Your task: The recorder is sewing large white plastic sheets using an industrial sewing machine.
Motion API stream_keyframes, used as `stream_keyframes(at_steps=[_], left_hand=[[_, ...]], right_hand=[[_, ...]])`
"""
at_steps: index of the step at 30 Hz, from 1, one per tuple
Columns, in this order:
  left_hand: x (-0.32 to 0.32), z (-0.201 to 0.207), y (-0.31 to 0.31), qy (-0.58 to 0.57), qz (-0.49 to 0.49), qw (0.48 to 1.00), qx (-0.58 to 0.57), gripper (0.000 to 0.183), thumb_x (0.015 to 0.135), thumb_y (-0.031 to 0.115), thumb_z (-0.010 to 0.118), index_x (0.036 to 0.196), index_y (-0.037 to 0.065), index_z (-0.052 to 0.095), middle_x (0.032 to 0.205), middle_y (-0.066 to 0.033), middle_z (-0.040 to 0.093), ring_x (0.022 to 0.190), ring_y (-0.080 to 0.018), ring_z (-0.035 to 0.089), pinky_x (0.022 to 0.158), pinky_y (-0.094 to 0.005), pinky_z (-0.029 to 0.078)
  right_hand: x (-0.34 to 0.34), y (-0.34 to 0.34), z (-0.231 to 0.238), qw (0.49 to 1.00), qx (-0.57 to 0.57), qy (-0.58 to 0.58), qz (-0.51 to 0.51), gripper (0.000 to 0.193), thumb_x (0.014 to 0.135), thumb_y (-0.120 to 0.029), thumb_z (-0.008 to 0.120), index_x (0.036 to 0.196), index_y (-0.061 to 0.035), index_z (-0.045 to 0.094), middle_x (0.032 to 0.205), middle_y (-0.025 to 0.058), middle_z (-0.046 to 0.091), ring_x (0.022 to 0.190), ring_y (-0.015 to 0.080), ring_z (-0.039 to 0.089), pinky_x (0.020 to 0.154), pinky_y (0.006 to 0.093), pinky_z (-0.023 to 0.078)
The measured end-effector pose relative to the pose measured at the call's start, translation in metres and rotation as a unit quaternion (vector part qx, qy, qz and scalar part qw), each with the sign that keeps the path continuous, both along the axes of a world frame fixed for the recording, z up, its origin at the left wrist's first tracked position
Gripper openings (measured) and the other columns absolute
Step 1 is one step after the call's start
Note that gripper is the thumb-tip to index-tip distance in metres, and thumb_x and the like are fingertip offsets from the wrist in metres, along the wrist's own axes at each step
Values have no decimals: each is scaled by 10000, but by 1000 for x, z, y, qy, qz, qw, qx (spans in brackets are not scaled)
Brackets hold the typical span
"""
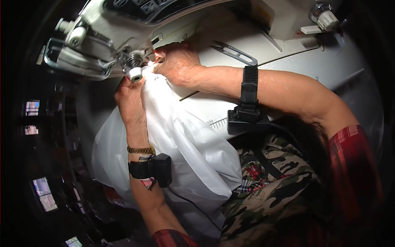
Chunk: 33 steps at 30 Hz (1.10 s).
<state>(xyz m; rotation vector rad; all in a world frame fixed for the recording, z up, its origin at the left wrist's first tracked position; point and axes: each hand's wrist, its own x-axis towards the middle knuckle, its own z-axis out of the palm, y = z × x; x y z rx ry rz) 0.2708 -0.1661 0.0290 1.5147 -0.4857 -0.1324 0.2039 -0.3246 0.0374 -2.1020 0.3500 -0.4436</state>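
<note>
White woven sheet material [181, 140] runs from under the sewing machine's head [94, 45] down over my lap. My right hand [179, 64], fingers curled, pinches its gathered upper edge beside the brightly lit needle area. On the other side, my left hand [131, 101] grips the left edge of the sheet just below the machine's tension knob [135, 74]. The machine head hides the needle and part of my left fingertips. Grey thread snips [234, 53] lie on the machine bed, behind my right wrist.
The pale machine bed [210, 109] carries a printed ruler scale near its front edge. At the far right of the machine is a round dial [325, 18]. Strapped to my wrists are black devices [247, 119], one with a cable. My camouflage-clad lap [279, 177] lies below.
</note>
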Motion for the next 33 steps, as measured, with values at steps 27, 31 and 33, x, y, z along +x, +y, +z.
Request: stream_keyframes(at_steps=[27, 31, 33], left_hand=[[3, -4, -3, -15, 5, 999, 47, 86, 866, 46, 716, 864, 24, 632, 833, -1, 628, 791, -98, 550, 779, -233, 452], [8, -6, -3, -40, 2, 997, 70, 91, 860, 56, 722, 866, 31, 635, 831, -7, 627, 800, -110, 555, 791, -246, 457], [9, -7, -3, -47, 4, 996, 79, 88, 861, 56, 722, 867, 32, 637, 837, -13, 631, 807, -112, 556, 795, -247, 458]], right_hand=[[11, 8, -15, 999, 44, 25, -5, 312, 820, -348, 732, 1010, -101, 719, 932, 81, 725, 877, 239, 685, 804, 384, 531], [13, 5, -18, 998, 54, 42, 5, 297, 843, -325, 721, 1042, -105, 718, 943, 85, 723, 877, 236, 683, 811, 384, 531], [14, 2, -20, 997, 50, 53, 6, 310, 851, -332, 720, 1063, -107, 716, 949, 91, 722, 878, 238, 682, 818, 385, 530]])
